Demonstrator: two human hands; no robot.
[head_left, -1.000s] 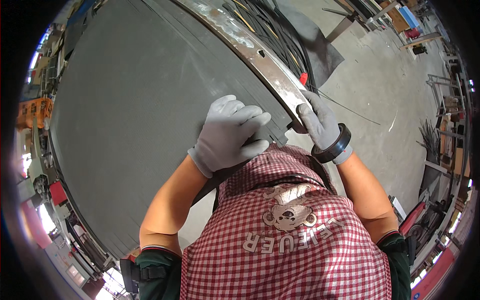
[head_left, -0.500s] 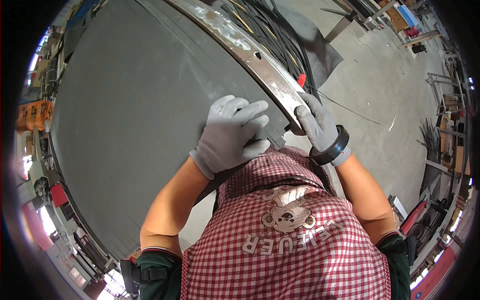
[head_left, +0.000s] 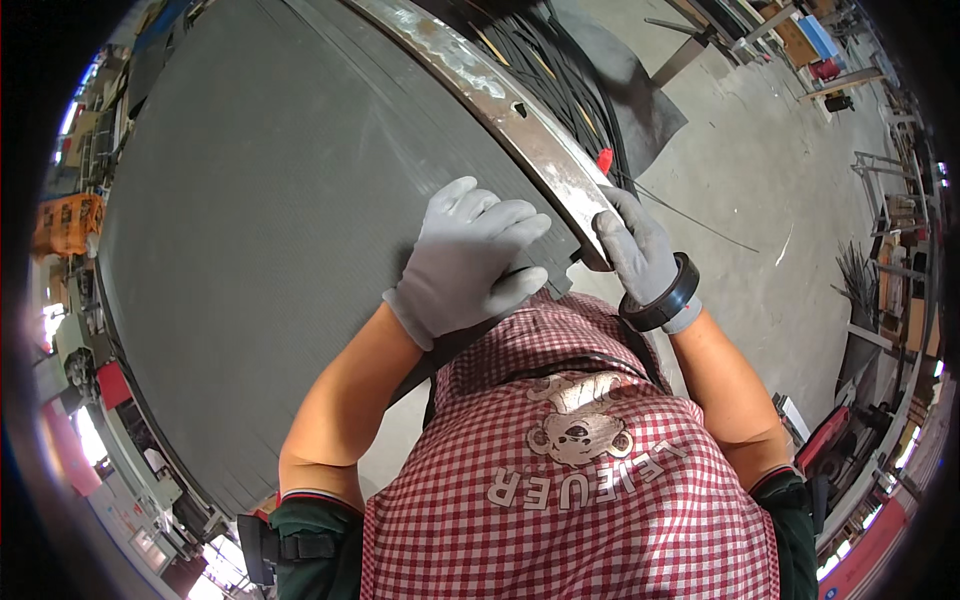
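My left hand [head_left: 470,262], in a grey glove, hovers at the near right edge of a wide dark grey ribbed sheet [head_left: 270,230]. Its fingers are curved, the thumb stands apart from them, and nothing shows between. My right hand [head_left: 642,248], also gloved, grips the near end of a worn metal rail [head_left: 540,150] that runs along the sheet's right edge; the fingers under the rail are hidden. A roll of black tape [head_left: 672,298] hangs around my right wrist. Between my hands a narrow dark strip end [head_left: 556,280] juts out beside the rail's end.
Beyond the rail lie a bundle of long black strips [head_left: 560,75] and a red tag [head_left: 604,160]. Grey concrete floor [head_left: 740,200] stretches to the right. Metal racks [head_left: 895,190] line the far right, and an orange bag [head_left: 68,225] is at the left.
My left hand has turned slightly and its fingers have drawn closer together. My right hand stays on the rail's end.
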